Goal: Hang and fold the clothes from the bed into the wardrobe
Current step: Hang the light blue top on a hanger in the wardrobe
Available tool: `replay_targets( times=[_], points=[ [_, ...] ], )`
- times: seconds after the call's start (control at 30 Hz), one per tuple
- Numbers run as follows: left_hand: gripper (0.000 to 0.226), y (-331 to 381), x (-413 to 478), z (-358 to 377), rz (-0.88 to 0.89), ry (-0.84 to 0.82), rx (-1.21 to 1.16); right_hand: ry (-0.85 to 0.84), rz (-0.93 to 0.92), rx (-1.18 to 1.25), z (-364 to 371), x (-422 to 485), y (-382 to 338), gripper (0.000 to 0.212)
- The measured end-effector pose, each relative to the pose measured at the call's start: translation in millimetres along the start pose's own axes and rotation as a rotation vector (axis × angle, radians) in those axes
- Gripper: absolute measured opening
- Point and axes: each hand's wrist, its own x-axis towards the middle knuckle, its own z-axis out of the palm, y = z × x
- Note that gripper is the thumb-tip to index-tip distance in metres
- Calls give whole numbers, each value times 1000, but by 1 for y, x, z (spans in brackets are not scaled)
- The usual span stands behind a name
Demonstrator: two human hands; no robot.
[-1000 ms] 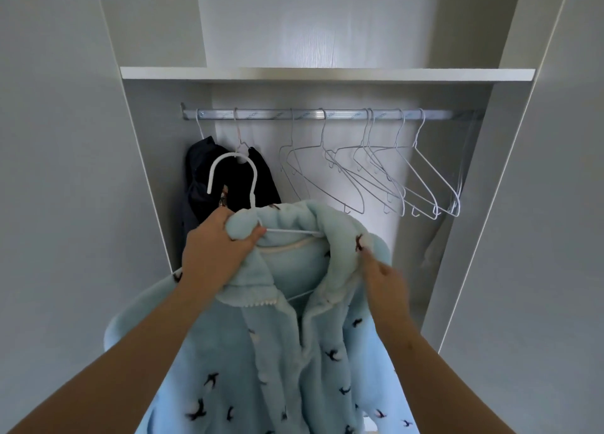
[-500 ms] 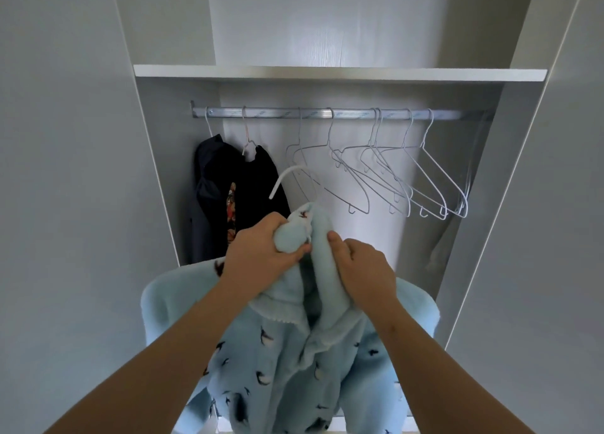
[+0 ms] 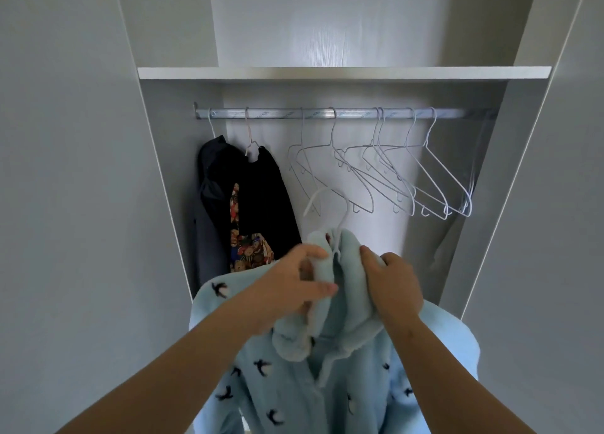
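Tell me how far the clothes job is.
Done: two dark garments hang on the silver metal rail. In hand: left hand and right hand grip the fluffy light-blue bird-print jacket, already on a white wire hanger. Left: hooking it on the rail.

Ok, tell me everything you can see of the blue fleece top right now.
The blue fleece top is pale, fluffy, printed with small dark birds, with a turned-down collar and front placket. It hangs on a white hanger whose hook sticks up from the neck, below the rail and not on it. The left hand and right hand grip the collar either side.
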Motion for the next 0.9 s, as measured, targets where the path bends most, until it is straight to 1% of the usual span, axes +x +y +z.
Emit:
replay_targets(
  times=[0.03,0.07,0.1,0.13,0.17,0.2,0.23,0.27,0.33,0.37,0.5,0.57,0.67,0.73,0.77,0.8,0.83,0.87,0.9],
  points=[
    [28,-4,-2,-2,-31,-88,6,4,8,14,-2,0,2,44],
    [24,-6,-2,-6,2,-75,126,5,14,27,-4,0,4,44],
    [22,-9,1,-11,77,51,369,4,18,40,-5,0,6,43],
    [27,-10,6,-17,155,223,641,5,22,55,-7,0,7,43],
    [39,-12,11,-23,236,362,818,2,29,69,-9,-1,7,42],
    [52,-10,15,-25,307,420,890,-1,32,80,-10,-2,6,42],
    [60,-13,23,-29,327,380,903,-3,27,92,-11,-2,6,41],
    [57,-14,28,-32,304,304,868,-1,19,105,-12,-3,5,40],
    [28,-17,34,-28,190,134,792,11,-12,139,-15,-4,6,38],
    [28,-19,37,-25,191,116,786,19,-31,166,-16,-5,7,37],
    [42,-17,46,-22,266,253,730,2,-88,200,-23,-4,14,35],
    [43,-16,48,-21,269,301,699,-11,-80,152,-28,-2,20,37],
    [45,-15,48,-16,279,377,674,-20,-57,12,-35,3,26,42],
    [46,-12,49,-11,296,404,688,-14,-75,-50,-40,4,24,30],
    [46,-12,50,-10,302,409,697,0,-122,-62,-42,3,21,25],
    [46,-11,51,-8,312,415,704,11,-204,-81,-45,2,18,27],
    [46,-10,51,-7,321,423,711,-16,-304,-106,-47,1,14,35],
    [46,-9,51,-6,331,432,719,-90,-393,-114,-50,0,11,42],
    [46,-8,51,-6,340,441,723,-199,-440,-114,-52,-1,8,43]
  ],
)
